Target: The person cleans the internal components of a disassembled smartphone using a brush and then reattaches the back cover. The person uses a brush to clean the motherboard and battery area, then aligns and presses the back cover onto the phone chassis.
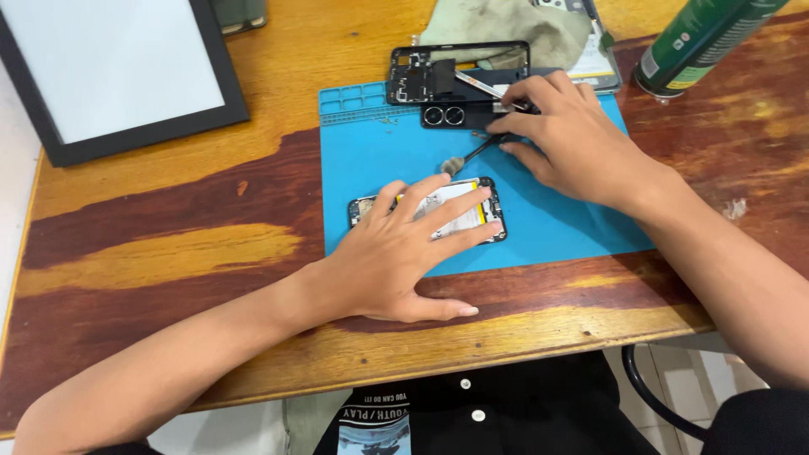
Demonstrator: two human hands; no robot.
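Wooden counter (168, 244) under a blue mat (548, 219): left hand (396, 253) lies flat on the opened phone (430, 211) (long axis left-right); right hand (581, 143) pinches a brush (472, 156) just beyond.

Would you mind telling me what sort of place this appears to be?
Probably a small phone repair bench: an opened phone lies under the left hand on a blue repair mat, with a detached phone frame and brush nearby.

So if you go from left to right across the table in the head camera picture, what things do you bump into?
Black-framed white panel → left hand pressing on the opened phone on the blue mat → right hand holding a small brush → green spray can.
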